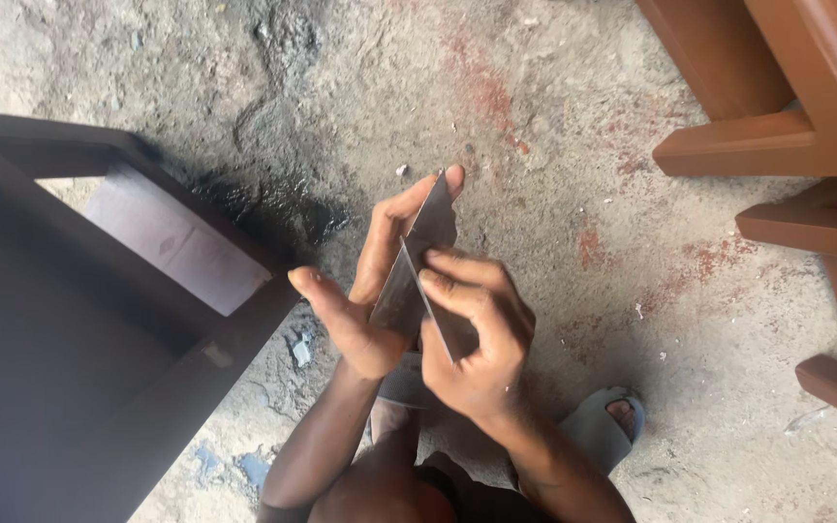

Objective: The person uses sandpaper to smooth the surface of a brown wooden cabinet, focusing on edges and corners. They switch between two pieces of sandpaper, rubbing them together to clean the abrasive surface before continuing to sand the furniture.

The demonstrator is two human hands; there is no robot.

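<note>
Two hands met over the concrete floor (573,116) — left hand (365,291) and right hand (472,339) each pinched a thin metal blade (433,225) edge-to-edge.

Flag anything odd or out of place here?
The floor is stained: a dark wet-looking patch beside the dark wooden frame, plus red smears. Both bare hands, left hand and right hand, hold thin metal sheets edge to edge.

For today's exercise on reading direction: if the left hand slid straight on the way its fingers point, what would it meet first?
Probably only the stained concrete floor; the left hand, holding a thin metal sheet, points up-frame, though depth is unclear.
</note>
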